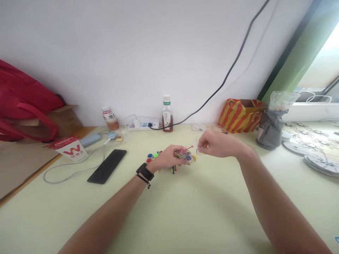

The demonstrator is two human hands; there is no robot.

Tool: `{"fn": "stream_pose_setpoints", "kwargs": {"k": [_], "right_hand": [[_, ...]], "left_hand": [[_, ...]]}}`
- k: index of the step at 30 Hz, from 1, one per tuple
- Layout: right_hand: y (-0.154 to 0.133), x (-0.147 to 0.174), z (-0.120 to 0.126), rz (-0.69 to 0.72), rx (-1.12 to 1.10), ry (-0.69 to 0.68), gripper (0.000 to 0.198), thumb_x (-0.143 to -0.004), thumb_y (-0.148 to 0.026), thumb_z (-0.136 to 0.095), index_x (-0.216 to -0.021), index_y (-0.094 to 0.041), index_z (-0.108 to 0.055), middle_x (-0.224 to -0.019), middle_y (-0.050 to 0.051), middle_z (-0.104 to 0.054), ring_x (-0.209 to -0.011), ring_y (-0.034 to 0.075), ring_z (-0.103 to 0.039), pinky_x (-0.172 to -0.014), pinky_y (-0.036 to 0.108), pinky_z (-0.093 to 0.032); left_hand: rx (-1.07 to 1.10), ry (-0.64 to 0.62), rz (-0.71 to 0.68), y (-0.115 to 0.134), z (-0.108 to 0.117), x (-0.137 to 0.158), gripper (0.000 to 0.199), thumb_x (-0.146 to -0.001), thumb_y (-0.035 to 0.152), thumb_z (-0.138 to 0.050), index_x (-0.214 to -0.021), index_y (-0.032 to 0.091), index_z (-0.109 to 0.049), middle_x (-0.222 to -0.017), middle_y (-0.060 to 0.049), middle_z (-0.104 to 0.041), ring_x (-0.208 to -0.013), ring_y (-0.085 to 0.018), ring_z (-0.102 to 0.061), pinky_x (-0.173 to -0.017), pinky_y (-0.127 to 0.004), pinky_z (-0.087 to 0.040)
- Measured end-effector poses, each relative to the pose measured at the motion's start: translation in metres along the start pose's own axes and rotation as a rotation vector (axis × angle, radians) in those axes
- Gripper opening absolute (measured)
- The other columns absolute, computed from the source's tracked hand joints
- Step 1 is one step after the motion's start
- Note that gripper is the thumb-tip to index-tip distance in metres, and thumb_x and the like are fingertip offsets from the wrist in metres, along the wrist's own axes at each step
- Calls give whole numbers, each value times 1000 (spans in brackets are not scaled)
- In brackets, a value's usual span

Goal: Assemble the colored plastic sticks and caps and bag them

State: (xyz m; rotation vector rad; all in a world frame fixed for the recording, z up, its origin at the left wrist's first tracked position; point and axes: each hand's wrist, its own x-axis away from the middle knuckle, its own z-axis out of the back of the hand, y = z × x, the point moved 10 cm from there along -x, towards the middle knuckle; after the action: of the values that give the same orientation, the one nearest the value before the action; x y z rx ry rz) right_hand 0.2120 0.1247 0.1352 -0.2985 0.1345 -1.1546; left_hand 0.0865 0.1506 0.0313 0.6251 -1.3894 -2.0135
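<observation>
My left hand (172,156), with a black band on its wrist, is closed around a loose cluster of small colourful plastic pieces (188,157). A pink stick-like piece (188,149) pokes out of the cluster. To its right my right hand (208,144) is raised a little, thumb and fingers pinched on a small whitish piece (198,150) too small to name. More loose pieces lie on the table beside and under my left hand, among them a blue round piece (150,156) and a red round piece (148,160). My left hand hides part of them.
A black phone-like slab (107,166) and a red-and-white box (71,149) stand at left. Behind are a drink bottle (166,114), another bottle (110,119) and a power strip (144,123) with a hanging cable. At right are a striped bag (235,114) and a grey bag (270,128).
</observation>
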Motion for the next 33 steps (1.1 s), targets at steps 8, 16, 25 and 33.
{"fn": "stream_pose_setpoints", "kwargs": {"k": [8, 16, 25, 33], "right_hand": [[-8, -3, 2, 135, -68, 51, 13, -85, -29, -66, -77, -25, -74, -82, 1, -75, -72, 18, -65, -58, 28, -41], [-18, -8, 11, 189, -147, 157, 19, -91, -30, -60, -84, -22, -76, -84, 3, -75, -75, 17, -63, -62, 28, -42], [-14, 8, 37, 93, -183, 293, 45, -102, -51, -43, -91, -21, -74, -76, 4, -70, -65, 17, -58, -56, 28, -36], [-33, 1, 23, 250, -110, 268, 24, -96, -31, -52, -82, -22, -69, -72, 1, -66, -64, 15, -54, -60, 28, -36]], "left_hand": [[1, -33, -106, 24, -10, 2, 37, -82, 40, -81, -110, 17, -77, -109, -11, -79, -99, -26, -73, -84, -33, -56], [-50, -35, -95, 28, -10, 4, 35, -83, 39, -79, -111, 18, -77, -109, -10, -79, -95, -25, -73, -81, -33, -56], [135, 39, -95, 24, -2, 1, 36, -85, 40, -80, -111, 16, -75, -117, -13, -76, -112, -28, -70, -102, -42, -52], [239, 215, -129, 29, 20, 3, 64, -81, 40, -85, -138, 22, -63, -133, -16, -68, -120, -29, -66, -99, -42, -54]]}}
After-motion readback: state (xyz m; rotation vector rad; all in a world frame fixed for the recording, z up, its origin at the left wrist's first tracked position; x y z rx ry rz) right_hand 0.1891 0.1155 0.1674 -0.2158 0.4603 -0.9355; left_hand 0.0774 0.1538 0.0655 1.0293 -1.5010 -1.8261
